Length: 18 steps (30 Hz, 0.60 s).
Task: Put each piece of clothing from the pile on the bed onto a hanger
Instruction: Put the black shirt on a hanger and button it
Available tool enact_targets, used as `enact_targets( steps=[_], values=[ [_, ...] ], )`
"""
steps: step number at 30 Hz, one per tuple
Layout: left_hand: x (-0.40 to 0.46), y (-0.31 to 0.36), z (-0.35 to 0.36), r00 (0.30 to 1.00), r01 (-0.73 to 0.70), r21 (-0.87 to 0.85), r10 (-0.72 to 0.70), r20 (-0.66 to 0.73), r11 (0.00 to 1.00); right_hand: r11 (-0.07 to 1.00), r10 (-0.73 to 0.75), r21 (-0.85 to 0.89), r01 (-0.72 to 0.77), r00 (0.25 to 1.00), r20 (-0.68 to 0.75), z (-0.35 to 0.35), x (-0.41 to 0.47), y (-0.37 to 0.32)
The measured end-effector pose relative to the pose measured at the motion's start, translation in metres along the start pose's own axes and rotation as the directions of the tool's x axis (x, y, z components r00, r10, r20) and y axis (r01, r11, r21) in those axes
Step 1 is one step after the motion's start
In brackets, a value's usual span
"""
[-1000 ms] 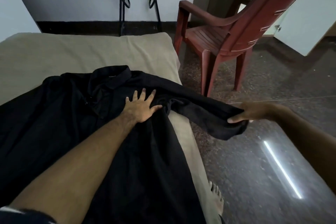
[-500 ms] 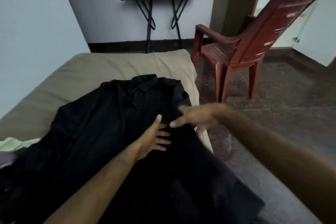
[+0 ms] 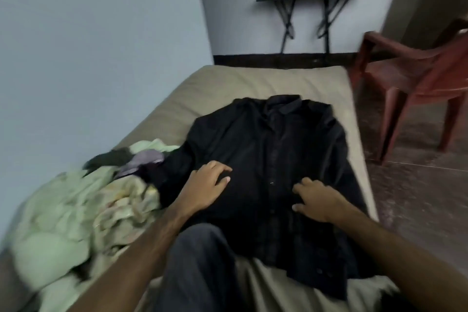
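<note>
The bed [image 3: 253, 83] fills the middle of the frame, and the black button-up shirt [image 3: 273, 149] lies spread flat at its centre, collar toward the top. The clothes pile [image 3: 83, 200] sits at lower left. No hanger is in view. Judging by this, the step is smoothing the shirt; it should go best stroking outward from the button placket, keeping the collar open for a hanger. The left hand [image 3: 209, 182] and right hand [image 3: 317, 200] rest apart on the shirt, fingers loosely bent, gripping nothing.
</note>
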<state>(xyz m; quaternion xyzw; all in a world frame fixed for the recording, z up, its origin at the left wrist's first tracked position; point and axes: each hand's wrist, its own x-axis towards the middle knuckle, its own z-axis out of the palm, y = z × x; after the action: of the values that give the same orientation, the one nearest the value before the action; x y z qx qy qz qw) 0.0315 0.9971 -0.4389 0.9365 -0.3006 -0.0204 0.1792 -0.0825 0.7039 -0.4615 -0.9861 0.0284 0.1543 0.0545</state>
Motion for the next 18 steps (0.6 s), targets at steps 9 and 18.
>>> enact_targets(
  steps=[9, 18],
  values=[
    [-0.273, -0.117, -0.062, 0.920, 0.333, 0.175, -0.280, -0.274, 0.926, 0.760, -0.534, 0.256, 0.597, 0.799, -0.275, -0.035, 0.014, -0.221],
    [-0.488, -0.169, -0.049, 0.641, 0.743, 0.262, -0.768, -0.016, 0.615, 0.473, -0.877, 0.188, 0.861, 0.480, 0.010, 0.050, -0.031, -0.413]
  ],
)
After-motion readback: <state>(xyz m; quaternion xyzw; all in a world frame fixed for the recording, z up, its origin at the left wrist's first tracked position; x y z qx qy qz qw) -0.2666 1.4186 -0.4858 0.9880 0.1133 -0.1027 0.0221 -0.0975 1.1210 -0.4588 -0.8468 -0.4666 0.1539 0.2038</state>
